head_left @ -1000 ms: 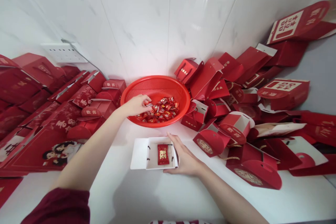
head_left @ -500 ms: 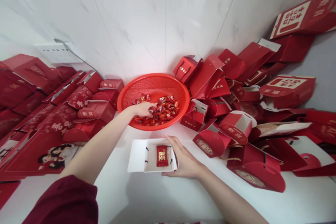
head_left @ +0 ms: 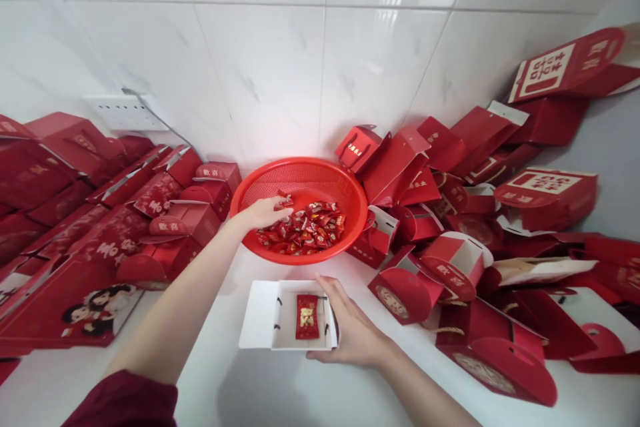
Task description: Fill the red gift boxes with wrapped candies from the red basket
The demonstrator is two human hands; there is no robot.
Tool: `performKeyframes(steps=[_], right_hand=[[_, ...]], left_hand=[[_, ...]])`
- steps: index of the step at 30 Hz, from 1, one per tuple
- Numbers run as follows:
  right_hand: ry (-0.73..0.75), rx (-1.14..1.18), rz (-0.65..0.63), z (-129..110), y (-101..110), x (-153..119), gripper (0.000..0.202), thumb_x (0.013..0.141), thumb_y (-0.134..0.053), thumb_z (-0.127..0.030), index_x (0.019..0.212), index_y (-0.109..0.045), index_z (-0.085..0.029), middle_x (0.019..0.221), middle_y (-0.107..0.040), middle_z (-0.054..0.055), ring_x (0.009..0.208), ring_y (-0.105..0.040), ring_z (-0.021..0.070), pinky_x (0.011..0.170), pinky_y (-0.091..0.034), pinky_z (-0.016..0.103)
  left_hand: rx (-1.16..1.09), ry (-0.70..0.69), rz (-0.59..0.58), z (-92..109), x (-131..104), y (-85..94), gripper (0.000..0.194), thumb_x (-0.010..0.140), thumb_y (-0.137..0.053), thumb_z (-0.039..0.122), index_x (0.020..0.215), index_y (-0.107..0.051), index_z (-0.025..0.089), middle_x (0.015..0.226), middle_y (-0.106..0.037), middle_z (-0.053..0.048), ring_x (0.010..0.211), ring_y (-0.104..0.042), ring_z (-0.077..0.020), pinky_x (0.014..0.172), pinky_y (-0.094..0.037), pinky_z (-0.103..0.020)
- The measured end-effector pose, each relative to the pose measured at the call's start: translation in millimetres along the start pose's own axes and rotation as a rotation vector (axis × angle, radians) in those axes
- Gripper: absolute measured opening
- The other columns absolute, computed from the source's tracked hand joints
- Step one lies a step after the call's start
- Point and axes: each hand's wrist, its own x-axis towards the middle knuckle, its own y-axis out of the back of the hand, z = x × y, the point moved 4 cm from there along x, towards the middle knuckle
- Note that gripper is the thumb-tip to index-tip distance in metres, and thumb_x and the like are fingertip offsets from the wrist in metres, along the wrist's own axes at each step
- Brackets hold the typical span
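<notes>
My left hand (head_left: 267, 212) is over the left part of a red plastic basket (head_left: 353, 230), its fingers closed around a small red wrapped candy (head_left: 285, 200) that shows at the fingertips. Many more wrapped candies (head_left: 313, 227) lie heaped in the basket under and beside it. My right hand (head_left: 353, 327) grips the right end of an open gift box (head_left: 260, 315) with a white inside, its flap folded out to the left. Inside the box rests a larger red packet (head_left: 307, 317) with a gold print. Short dark cord ends show on the box's inner walls.
Red gift boxes (head_left: 175, 227) are stacked in rows at the left. More open red boxes (head_left: 455, 260) lie piled loosely at the right. Behind the basket is a tiled wall (head_left: 270, 80) with a white power socket (head_left: 125, 113) and cable. White table surface (head_left: 200, 327) shows in front.
The left hand has risen out of the heap and shifted a little left within the basket. The right hand still holds the box in place. The camera view has tilted upward slightly.
</notes>
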Motion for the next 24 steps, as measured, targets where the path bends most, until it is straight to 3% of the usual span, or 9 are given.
performKeyframes(steps=[2, 4, 7, 10, 18, 24], right_hand=[[0.007, 0.003, 0.001, -1.5, 0.5, -0.2, 0.130, 0.065, -0.086, -0.042, 0.158, 0.005, -0.031, 0.150, -0.028, 0.013, 0.141, -0.033, 0.0294, 0.114, -0.035, 0.042], [0.017, 0.005, 0.007, -3.2, 1.2, -0.6, 0.129, 0.066, -0.086, -0.042, 0.158, 0.004, -0.031, 0.150, -0.028, 0.013, 0.141, -0.034, 0.0283, 0.114, -0.035, 0.041], [0.021, 0.004, 0.016, -4.0, 1.0, -1.4, 0.129, 0.066, -0.085, -0.042, 0.158, 0.004, -0.031, 0.150, -0.027, 0.013, 0.141, -0.034, 0.0279, 0.114, -0.035, 0.041], [0.026, -0.003, 0.026, -4.1, 0.1, -2.0, 0.128, 0.067, -0.085, -0.041, 0.158, 0.004, -0.030, 0.149, -0.028, 0.012, 0.141, -0.033, 0.0279, 0.114, -0.034, 0.041], [0.031, -0.014, 0.047, -6.2, 0.8, -2.8, 0.127, 0.067, -0.085, -0.044, 0.158, 0.003, -0.031, 0.150, -0.029, 0.012, 0.141, -0.034, 0.0278, 0.114, -0.034, 0.042], [0.044, -0.010, 0.046, -7.8, 1.1, -2.9, 0.127, 0.067, -0.085, -0.044, 0.158, 0.002, -0.031, 0.151, -0.027, 0.013, 0.142, -0.033, 0.0288, 0.115, -0.033, 0.042]], left_hand=[[0.022, -0.030, 0.075, 3.0, -17.9, 8.4, 0.070, 0.085, -0.052, 0.064, 0.137, -0.054, 0.017, 0.135, -0.062, -0.013, 0.120, -0.060, -0.0300, 0.101, -0.044, -0.036], [0.031, -0.073, 0.094, 7.5, -41.8, 12.2, 0.065, 0.087, -0.048, 0.066, 0.132, -0.058, 0.020, 0.136, -0.062, -0.010, 0.122, -0.058, -0.0279, 0.102, -0.043, -0.034], [0.120, -0.179, 0.049, 16.4, -77.7, 6.0, 0.051, 0.091, -0.043, 0.063, 0.109, -0.071, 0.025, 0.109, -0.074, -0.004, 0.100, -0.067, -0.0222, 0.091, -0.047, -0.029], [0.281, -0.213, 0.099, 19.7, -96.9, -3.6, 0.051, 0.096, -0.036, 0.056, 0.088, -0.073, 0.021, 0.087, -0.075, -0.008, 0.087, -0.068, -0.0236, 0.090, -0.045, -0.034], [0.380, -0.056, 0.306, 8.2, -87.0, -7.4, 0.046, 0.095, -0.033, 0.041, 0.084, -0.071, 0.017, 0.081, -0.072, -0.015, 0.083, -0.066, -0.0282, 0.079, -0.045, -0.036], [0.308, -0.075, 0.206, 9.1, -75.8, 7.3, 0.040, 0.091, -0.045, 0.050, 0.091, -0.073, 0.023, 0.086, -0.075, -0.007, 0.082, -0.068, -0.0243, 0.074, -0.046, -0.031]])
